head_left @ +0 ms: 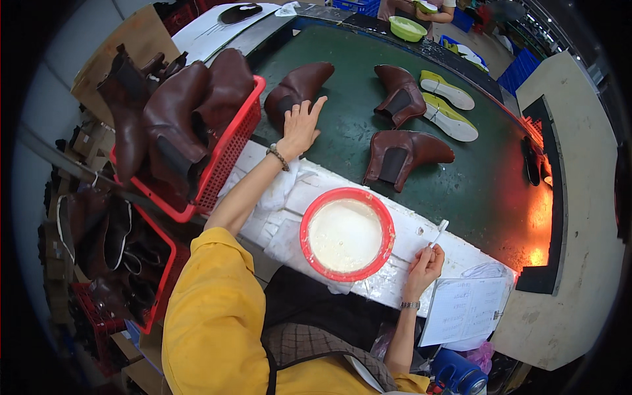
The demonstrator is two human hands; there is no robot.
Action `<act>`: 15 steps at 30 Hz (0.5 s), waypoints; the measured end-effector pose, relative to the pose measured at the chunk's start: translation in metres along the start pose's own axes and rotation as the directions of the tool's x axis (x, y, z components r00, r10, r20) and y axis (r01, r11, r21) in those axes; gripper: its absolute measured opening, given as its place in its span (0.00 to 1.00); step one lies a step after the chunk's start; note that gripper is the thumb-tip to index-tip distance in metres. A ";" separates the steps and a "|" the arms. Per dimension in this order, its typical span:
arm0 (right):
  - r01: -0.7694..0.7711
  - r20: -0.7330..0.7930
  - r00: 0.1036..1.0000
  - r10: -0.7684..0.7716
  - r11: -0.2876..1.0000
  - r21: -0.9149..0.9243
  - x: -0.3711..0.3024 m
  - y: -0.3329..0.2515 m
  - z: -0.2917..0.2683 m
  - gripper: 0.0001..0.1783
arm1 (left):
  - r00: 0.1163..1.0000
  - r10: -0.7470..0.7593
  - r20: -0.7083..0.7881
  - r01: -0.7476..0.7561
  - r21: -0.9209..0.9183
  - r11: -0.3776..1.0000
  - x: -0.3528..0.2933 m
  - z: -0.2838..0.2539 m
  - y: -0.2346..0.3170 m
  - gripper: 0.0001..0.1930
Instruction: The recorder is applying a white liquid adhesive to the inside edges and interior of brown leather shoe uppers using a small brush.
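Observation:
My left hand [301, 130] reaches over the green work surface with its fingers stretched out. The fingertips lie at the dark elastic side panel of a brown ankle boot [305, 81]; whether they press on it I cannot tell. Between the thumb and fingers of my right hand [426, 264] is a small white brush [439, 232], much like a toothbrush, head up. A red-rimmed bowl [388, 242] of creamy white liquid stands between my forearms. Further right on the green surface are two more brown boots [421, 156] and a pair of yellow-topped soles [449, 118] with pale sides.
Left of me, a red basket [232, 141] is heaped with brown boots, and another red basket [172, 266] below holds more footwear. A glowing orange heater opening [540, 230] is at the right end. A notebook [464, 309] lies near my right wrist. Another person [444, 12] works at the far side.

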State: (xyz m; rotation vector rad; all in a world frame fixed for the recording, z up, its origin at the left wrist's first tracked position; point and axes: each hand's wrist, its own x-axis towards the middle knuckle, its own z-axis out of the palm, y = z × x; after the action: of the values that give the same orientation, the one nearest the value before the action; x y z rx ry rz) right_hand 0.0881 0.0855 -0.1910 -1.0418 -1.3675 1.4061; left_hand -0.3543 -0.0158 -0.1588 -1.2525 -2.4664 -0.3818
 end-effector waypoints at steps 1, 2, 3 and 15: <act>-0.005 0.018 1.000 0.005 1.000 0.003 0.000 0.001 0.001 0.09 | 0.999 -0.009 -0.052 0.004 -0.093 0.996 -0.011 -0.014 -0.003 0.40; 0.009 0.015 1.000 -0.009 1.000 0.001 0.001 0.003 -0.001 0.09 | 0.997 -0.028 -0.071 0.017 -0.152 0.988 -0.021 -0.029 -0.003 0.38; 0.023 0.014 1.000 -0.023 1.000 -0.001 0.001 0.004 -0.001 0.09 | 0.995 -0.048 -0.089 0.028 -0.210 0.977 -0.031 -0.046 -0.006 0.35; 0.091 0.043 0.995 -0.090 0.996 -0.016 0.003 0.010 -0.004 0.10 | 0.993 -0.039 -0.113 0.026 -0.117 0.993 -0.187 -0.052 0.002 0.13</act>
State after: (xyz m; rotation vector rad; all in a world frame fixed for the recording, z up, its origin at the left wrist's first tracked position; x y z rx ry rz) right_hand 0.0906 0.0892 -0.2014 -0.9543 -1.4423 1.3588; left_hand -0.2410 -0.1695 -0.1906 -1.2003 -2.3991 -0.5965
